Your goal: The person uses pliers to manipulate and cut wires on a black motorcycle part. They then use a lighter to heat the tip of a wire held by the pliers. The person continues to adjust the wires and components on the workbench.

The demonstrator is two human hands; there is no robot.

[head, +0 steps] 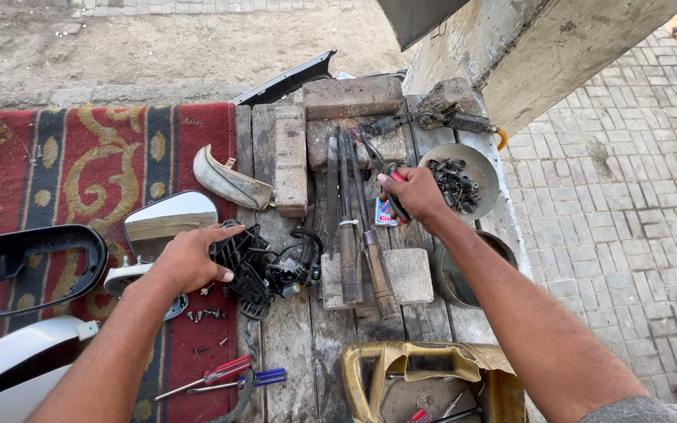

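Note:
My left hand [190, 258] rests palm down on a black plastic mirror mechanism [264, 266] with wires, lying on wooden planks [299, 345]. The fingers are spread and touch its left edge. My right hand [413, 194] is closed around red-handled pliers [385, 174], whose jaws point up and to the left over the bricks. A mirror glass [168, 219] lies just above my left hand. Long metal files [350, 227] lie between the two hands.
A red patterned rug [64, 164] covers the left side, carrying a black mirror housing [29, 266], a white cover [9, 360] and loose screws [205, 315]. Bricks [350, 98], a metal bowl of black fasteners [460, 182], two screwdrivers [225, 377] and a yellow canister [432, 384] surround the planks.

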